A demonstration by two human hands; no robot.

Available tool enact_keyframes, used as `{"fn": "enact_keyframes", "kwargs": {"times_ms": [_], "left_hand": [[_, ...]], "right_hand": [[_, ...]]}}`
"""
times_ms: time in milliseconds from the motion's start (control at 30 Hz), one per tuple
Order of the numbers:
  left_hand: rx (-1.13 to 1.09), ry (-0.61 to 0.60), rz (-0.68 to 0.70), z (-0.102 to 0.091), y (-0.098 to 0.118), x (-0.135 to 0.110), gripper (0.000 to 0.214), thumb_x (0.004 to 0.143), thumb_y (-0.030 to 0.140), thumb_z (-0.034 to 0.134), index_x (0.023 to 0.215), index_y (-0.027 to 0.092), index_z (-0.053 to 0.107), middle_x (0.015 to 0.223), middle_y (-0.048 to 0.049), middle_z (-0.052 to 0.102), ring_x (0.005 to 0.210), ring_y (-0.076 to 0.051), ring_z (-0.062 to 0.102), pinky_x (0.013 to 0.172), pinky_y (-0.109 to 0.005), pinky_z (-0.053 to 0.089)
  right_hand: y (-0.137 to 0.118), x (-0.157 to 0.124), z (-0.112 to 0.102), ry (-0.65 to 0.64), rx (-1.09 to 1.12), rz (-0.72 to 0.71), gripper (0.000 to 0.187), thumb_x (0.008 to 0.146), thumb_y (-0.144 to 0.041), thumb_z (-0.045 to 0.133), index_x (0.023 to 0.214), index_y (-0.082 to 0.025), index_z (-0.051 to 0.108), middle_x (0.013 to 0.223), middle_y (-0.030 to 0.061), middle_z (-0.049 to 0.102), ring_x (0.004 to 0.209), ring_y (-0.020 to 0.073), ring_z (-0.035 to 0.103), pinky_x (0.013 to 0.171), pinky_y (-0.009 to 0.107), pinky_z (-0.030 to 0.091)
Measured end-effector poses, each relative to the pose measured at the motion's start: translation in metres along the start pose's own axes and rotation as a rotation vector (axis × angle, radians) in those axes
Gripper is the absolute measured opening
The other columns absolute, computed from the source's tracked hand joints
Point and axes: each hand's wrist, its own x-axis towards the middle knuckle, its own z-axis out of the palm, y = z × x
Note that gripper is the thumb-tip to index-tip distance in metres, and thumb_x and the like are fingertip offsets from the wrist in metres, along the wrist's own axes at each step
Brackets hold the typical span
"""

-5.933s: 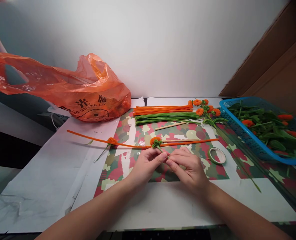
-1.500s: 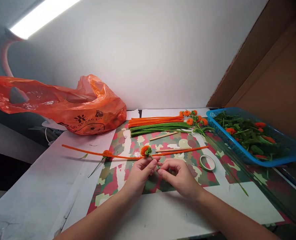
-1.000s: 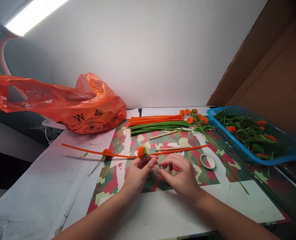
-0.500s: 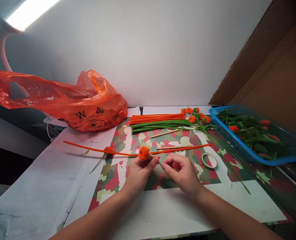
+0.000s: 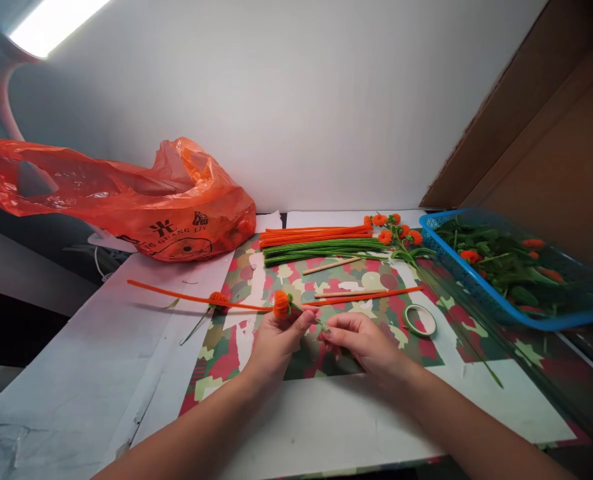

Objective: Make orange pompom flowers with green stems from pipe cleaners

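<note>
Between the fingers of my left hand is an orange pipe-cleaner flower, its head tipped to the left and its green stem running right. My right hand pinches the stem's far end; the fingertips partly hide it. Beyond my hands lie long orange pipe cleaners and two thin wooden sticks. A second orange flower with a green stem rests to the left. A roll of green tape lies right of my right hand.
At the back lie bundles of orange pipe cleaners and green pipe cleaners, with finished orange flowers beside them. A blue basket of leafy stems is at right. An orange plastic bag and a lamp are at left.
The flower head has tilted further left, showing its green base. My right hand has shifted slightly and its fingers have changed position on the stem.
</note>
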Motion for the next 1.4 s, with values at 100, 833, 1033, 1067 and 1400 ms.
{"fn": "enact_keyframes", "kwargs": {"times_ms": [100, 833, 1033, 1067, 1400], "left_hand": [[0.009, 0.040, 0.007, 0.0011, 0.0020, -0.0001, 0.036, 0.051, 0.046, 0.082, 0.067, 0.014, 0.073, 0.057, -0.0012, 0.063, 0.052, -0.009, 0.051, 0.048, -0.018, 0.038], [0.084, -0.073, 0.100, -0.0014, 0.0020, -0.0027, 0.028, 0.061, 0.042, 0.078, 0.072, 0.016, 0.074, 0.064, -0.0023, 0.069, 0.061, -0.014, 0.061, 0.059, -0.024, 0.049], [0.082, 0.010, 0.042, -0.0006, 0.0030, -0.0035, 0.033, 0.057, 0.044, 0.079, 0.070, 0.014, 0.073, 0.063, -0.0026, 0.068, 0.059, -0.013, 0.060, 0.055, -0.022, 0.047], [0.086, 0.016, 0.041, -0.0004, 0.0031, -0.0036, 0.032, 0.058, 0.044, 0.079, 0.070, 0.015, 0.073, 0.064, -0.0026, 0.068, 0.060, -0.013, 0.060, 0.055, -0.022, 0.046], [0.124, 0.060, 0.042, 0.0019, 0.0068, -0.0049, 0.031, 0.056, 0.044, 0.080, 0.064, 0.015, 0.072, 0.062, -0.0030, 0.067, 0.058, -0.013, 0.057, 0.052, -0.021, 0.043]], "right_hand": [[-0.0001, -0.0011, 0.0033, 0.036, -0.123, -0.088, 0.023, 0.069, -0.037, 0.070, 0.072, -0.016, 0.059, 0.064, -0.0020, 0.054, 0.055, 0.0088, 0.046, 0.053, 0.023, 0.038], [-0.0026, -0.0030, 0.0015, 0.122, -0.129, -0.094, 0.029, 0.080, -0.040, 0.057, 0.066, -0.016, 0.063, 0.056, -0.0016, 0.051, 0.050, 0.0082, 0.041, 0.048, 0.022, 0.030], [-0.0020, -0.0050, 0.0022, 0.143, -0.155, -0.210, 0.030, 0.080, -0.045, 0.057, 0.088, -0.017, 0.066, 0.072, 0.0025, 0.059, 0.063, 0.0123, 0.051, 0.056, 0.024, 0.041], [-0.0025, -0.0062, 0.0032, 0.178, -0.221, -0.266, 0.029, 0.078, -0.042, 0.061, 0.094, -0.019, 0.065, 0.079, 0.0032, 0.060, 0.069, 0.0136, 0.054, 0.059, 0.024, 0.043], [-0.0021, -0.0066, 0.0056, 0.256, -0.439, -0.354, 0.016, 0.081, -0.031, 0.060, 0.072, -0.018, 0.062, 0.062, -0.0003, 0.059, 0.056, 0.0111, 0.051, 0.048, 0.022, 0.035]]}}
